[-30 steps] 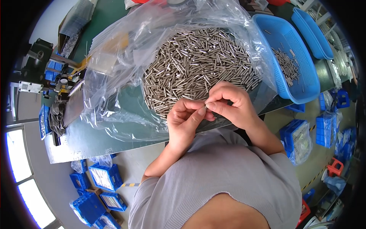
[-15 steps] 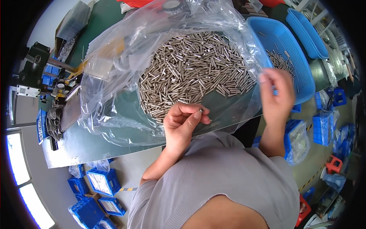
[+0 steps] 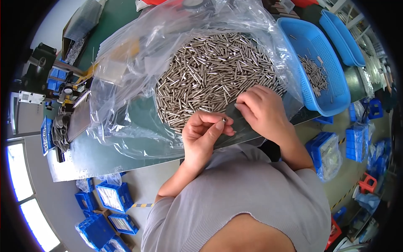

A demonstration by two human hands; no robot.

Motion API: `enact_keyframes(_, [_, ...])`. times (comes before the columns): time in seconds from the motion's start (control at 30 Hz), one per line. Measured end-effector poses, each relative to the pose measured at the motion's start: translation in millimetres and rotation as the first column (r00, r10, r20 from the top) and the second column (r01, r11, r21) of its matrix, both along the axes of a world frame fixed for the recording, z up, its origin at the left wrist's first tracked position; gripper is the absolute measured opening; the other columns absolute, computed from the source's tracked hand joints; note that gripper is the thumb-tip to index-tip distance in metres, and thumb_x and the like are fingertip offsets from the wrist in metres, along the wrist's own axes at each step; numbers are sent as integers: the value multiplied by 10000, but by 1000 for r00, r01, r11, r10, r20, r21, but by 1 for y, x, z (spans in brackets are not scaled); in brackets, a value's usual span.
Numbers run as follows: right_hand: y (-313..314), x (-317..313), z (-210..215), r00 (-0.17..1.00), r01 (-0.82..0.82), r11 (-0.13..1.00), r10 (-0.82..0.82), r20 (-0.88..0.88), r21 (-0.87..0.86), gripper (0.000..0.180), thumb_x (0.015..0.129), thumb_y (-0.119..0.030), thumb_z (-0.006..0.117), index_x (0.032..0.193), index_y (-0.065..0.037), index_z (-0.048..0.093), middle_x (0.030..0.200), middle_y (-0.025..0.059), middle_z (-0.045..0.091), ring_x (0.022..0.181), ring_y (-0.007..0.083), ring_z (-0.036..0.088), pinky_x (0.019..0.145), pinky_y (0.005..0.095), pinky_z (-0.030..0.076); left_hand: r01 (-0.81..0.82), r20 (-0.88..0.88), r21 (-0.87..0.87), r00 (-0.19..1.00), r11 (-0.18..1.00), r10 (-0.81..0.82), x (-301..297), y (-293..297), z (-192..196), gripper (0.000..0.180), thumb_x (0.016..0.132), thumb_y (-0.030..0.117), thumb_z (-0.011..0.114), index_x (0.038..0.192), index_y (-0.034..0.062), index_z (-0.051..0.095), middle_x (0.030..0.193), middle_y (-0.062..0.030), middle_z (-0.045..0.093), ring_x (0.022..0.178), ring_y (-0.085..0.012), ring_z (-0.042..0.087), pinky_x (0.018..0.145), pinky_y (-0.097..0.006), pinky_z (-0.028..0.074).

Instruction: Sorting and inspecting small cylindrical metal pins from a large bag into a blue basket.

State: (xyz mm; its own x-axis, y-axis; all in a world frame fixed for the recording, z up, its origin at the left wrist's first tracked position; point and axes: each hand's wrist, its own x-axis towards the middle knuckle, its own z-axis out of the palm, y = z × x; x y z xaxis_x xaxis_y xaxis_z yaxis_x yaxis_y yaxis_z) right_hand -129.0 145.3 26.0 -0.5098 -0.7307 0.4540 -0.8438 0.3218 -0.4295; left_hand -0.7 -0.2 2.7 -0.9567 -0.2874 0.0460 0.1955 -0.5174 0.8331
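A heap of small silver metal pins (image 3: 210,71) lies on an open clear plastic bag (image 3: 138,84) spread over a green table. My left hand (image 3: 203,134) is curled at the near edge of the heap, pinching one small metal pin (image 3: 224,120) between thumb and fingertips. My right hand (image 3: 262,111) rests palm down on the bag beside it, fingertips touching the pins at the heap's near right edge; whether it holds anything is hidden.
A blue plastic basket (image 3: 331,90) with several pins inside stands to the right, a second blue basket (image 3: 342,35) behind it. Machine parts and tools (image 3: 54,84) crowd the table's left end. Blue bins (image 3: 111,197) sit on the floor below.
My right hand went out to the blue basket half a second ago and has come back to the heap's near edge. My left hand stayed in place, still pinching a pin.
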Motion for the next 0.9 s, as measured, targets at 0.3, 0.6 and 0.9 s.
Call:
enact_keyframes(0.3, [3, 16, -2, 559, 42, 866, 393, 730, -498, 61, 892, -38, 616, 920, 15, 608, 841, 36, 631, 770, 80, 604, 664, 215, 488, 2, -6, 22, 1000, 1000, -2, 1, 0, -1, 80, 907, -53, 541, 986, -43, 537, 977, -179, 648, 795, -204, 664, 757, -324, 562])
enact_keyframes(0.6, [-8, 17, -3, 714, -101, 888, 379, 589, -449, 41, 852, -11, 647, 883, -9, 620, 821, 35, 619, 718, 84, 596, 610, 216, 469, 14, -32, 8, 999, 1000, -14, 2, -1, -4, 86, 910, -57, 538, 994, -41, 531, 969, -164, 648, 805, -204, 664, 760, -327, 559])
enact_keyframes(0.9, [-2, 19, 0, 748, -39, 905, 308, 588, -424, 64, 808, 0, 673, 837, -20, 620, 831, 28, 606, 691, 81, 559, 570, 214, 426, 9, 27, -30, 1000, 999, -8, 0, 2, -1, 63, 909, -55, 540, 969, -41, 539, 970, -162, 647, 795, -193, 661, 756, -317, 556])
